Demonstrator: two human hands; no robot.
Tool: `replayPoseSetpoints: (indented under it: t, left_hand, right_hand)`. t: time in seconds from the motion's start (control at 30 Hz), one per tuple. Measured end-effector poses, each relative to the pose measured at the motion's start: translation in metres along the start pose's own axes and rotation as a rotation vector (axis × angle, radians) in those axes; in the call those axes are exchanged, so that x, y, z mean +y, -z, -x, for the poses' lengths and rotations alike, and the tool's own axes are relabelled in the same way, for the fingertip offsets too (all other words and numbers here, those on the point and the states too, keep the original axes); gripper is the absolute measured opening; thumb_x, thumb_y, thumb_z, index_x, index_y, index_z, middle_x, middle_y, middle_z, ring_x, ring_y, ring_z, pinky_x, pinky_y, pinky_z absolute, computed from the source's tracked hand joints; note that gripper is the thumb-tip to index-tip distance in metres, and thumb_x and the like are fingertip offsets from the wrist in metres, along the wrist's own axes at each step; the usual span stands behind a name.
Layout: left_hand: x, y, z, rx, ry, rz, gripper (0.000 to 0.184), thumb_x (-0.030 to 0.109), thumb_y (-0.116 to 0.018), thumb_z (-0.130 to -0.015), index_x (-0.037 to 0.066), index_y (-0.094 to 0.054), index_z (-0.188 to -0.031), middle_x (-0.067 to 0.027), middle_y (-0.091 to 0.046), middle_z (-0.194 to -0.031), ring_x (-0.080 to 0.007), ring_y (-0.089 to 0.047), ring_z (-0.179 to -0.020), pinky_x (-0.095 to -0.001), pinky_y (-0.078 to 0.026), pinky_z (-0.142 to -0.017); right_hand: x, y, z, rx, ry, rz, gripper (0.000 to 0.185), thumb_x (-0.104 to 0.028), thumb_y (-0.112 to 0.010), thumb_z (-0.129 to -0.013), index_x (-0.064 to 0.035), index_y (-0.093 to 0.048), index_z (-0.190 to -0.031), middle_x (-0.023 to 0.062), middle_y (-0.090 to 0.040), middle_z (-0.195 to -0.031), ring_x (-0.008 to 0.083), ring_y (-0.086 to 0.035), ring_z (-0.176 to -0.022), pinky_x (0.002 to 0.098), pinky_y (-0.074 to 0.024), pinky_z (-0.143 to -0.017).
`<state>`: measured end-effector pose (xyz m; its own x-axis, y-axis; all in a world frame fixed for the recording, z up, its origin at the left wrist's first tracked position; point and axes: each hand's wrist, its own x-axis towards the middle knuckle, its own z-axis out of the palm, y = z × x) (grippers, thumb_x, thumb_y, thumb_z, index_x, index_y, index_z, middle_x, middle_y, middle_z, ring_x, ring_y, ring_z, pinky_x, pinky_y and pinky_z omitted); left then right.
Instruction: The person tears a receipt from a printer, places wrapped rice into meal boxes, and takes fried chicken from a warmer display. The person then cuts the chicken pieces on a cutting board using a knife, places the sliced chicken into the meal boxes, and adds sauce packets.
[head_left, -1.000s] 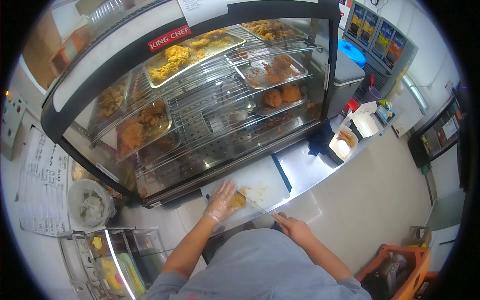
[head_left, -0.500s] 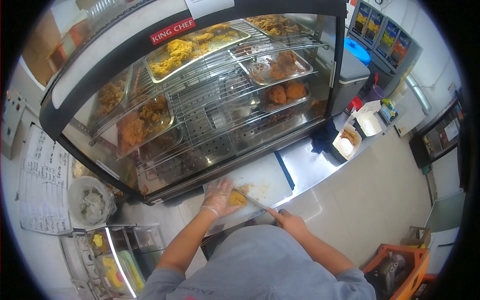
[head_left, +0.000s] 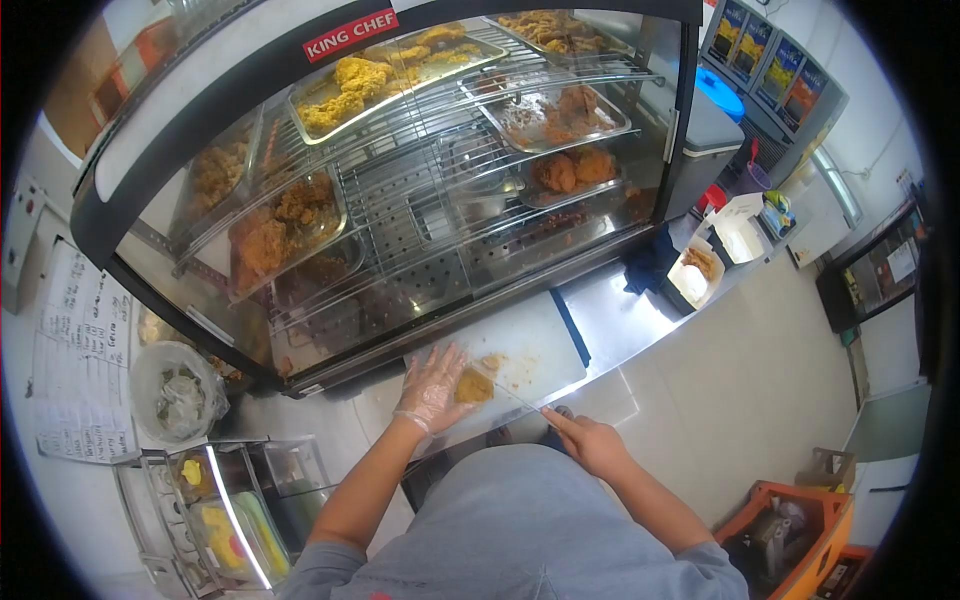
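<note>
Two hands of mine are at the cutting board (head_left: 552,350): my gloved left hand (head_left: 431,390) lies toward its left edge, fingers stretched and slightly spread, just beside the piece of fried food (head_left: 473,387); I cannot tell whether they touch. That piece sits left of the board's middle. My bare right hand (head_left: 590,445) is just off the near edge, fingers wrapped around the knife (head_left: 516,395), its blade reaching over that edge toward the food. Crumbs (head_left: 519,366) speckle the moving room toward the right edge; the cabinet (head_left: 480,302) borders the far edge.
</note>
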<state>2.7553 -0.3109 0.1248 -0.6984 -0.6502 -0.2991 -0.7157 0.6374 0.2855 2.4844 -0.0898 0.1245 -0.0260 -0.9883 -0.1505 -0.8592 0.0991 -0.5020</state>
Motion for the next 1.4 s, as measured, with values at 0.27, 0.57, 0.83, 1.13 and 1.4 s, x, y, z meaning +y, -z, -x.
replayPoseSetpoints:
  t: [0.27, 0.57, 0.83, 1.13, 1.4]
  left_hand:
    - [-0.005, -0.01, -0.001, 0.0, 0.004, -0.007, 0.097, 0.057, -0.074, -0.089, 0.009, -0.037, -0.165, -0.012, -0.023, -0.176, -0.0386, -0.019, -0.162, -0.0625, -0.015, -0.13]
    - [-0.011, -0.03, 0.0, -0.044, 0.026, -0.054, 0.095, 0.057, -0.066, -0.096, 0.008, -0.028, -0.168, -0.013, -0.015, -0.178, -0.0361, -0.018, -0.163, -0.0636, -0.013, -0.13]
    - [-0.008, -0.01, -0.006, -0.16, 0.185, -0.057, 0.112, 0.07, -0.068, -0.089, 0.009, -0.02, -0.17, -0.0148, -0.012, -0.179, -0.0325, -0.016, -0.164, -0.0624, -0.01, -0.131]
    - [-0.021, -0.01, 0.009, -0.047, 0.129, -0.004, 0.117, 0.072, -0.075, -0.082, 0.011, -0.025, -0.169, -0.0137, -0.013, -0.179, -0.037, -0.018, -0.163, -0.0608, -0.01, -0.132]
    - [-0.014, -0.012, 0.02, 0.037, 0.12, 0.019, 0.107, 0.061, -0.078, -0.085, 0.014, -0.03, -0.168, -0.0122, -0.016, -0.178, -0.038, -0.02, -0.163, -0.0633, -0.012, -0.13]
  right_hand:
    - [0.004, -0.005, -0.002, -0.102, -0.016, -0.05, 0.062, -0.023, -0.059, -0.103, -0.0426, -0.043, -0.16, 0.0253, -0.064, -0.103, 0.042, -0.068, -0.072, 0.0495, -0.057, -0.066]
    - [0.019, -0.021, -0.011, -0.204, -0.008, -0.016, 0.067, -0.021, -0.06, -0.102, -0.0416, -0.04, -0.162, 0.0285, -0.064, -0.107, 0.0435, -0.07, -0.077, 0.0508, -0.0577, -0.069]
    - [0.017, -0.05, -0.038, -0.202, 0.014, 0.015, 0.072, -0.017, -0.06, -0.099, -0.0421, -0.039, -0.163, 0.0234, -0.066, -0.104, 0.0409, -0.069, -0.078, 0.0488, -0.0578, -0.071]
    - [-0.007, -0.009, -0.039, -0.164, 0.061, 0.119, 0.071, -0.02, -0.063, -0.1, -0.0426, -0.039, -0.163, 0.017, -0.066, -0.096, 0.037, -0.069, -0.082, 0.0472, -0.0574, -0.069]
    - [-0.004, -0.013, -0.022, -0.073, 0.111, -0.027, 0.066, -0.02, -0.062, -0.101, -0.0388, -0.044, -0.162, 0.0166, -0.063, -0.085, 0.0368, -0.064, -0.076, 0.048, -0.0567, -0.069]
